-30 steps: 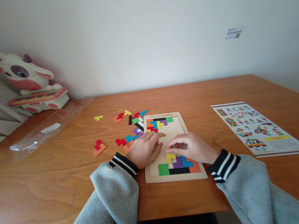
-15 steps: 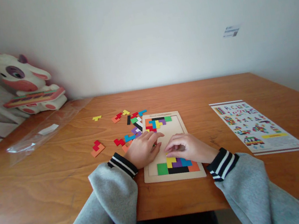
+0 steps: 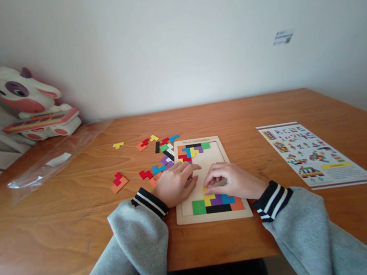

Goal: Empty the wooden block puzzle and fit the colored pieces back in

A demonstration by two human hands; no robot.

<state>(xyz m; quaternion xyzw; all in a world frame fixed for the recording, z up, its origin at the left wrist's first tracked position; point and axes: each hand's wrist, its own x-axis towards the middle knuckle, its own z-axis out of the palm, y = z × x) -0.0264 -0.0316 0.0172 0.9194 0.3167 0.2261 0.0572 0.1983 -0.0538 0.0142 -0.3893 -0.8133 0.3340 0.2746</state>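
Note:
A pale wooden puzzle board [image 3: 214,217] lies on the table in front of me. My left hand [image 3: 175,183] rests over its left edge, palm down, fingers apart and holding nothing. My right hand [image 3: 228,180] is over the lower right half, thumb and fingers pinched at the upper end of a yellow puzzle piece [image 3: 209,200]. Around that piece, in the lower end, lie a green piece [image 3: 199,207], a purple piece [image 3: 216,200], a blue piece [image 3: 228,199], a black piece [image 3: 218,208] and an orange piece [image 3: 237,204]. More coloured pieces fill the board's upper left corner, partly hidden by my left hand.
Several loose pieces [image 3: 146,174] are scattered left of the board, with an orange piece [image 3: 121,185] farther out. A clear plastic bag [image 3: 41,173] and a cow toy with a keyboard [image 3: 33,104] are at the left. A printed pattern sheet [image 3: 313,153] lies at the right.
Both hands stay nearly where they were. The right fingers have shifted very slightly at the yellow piece; the whole view has moved a touch.

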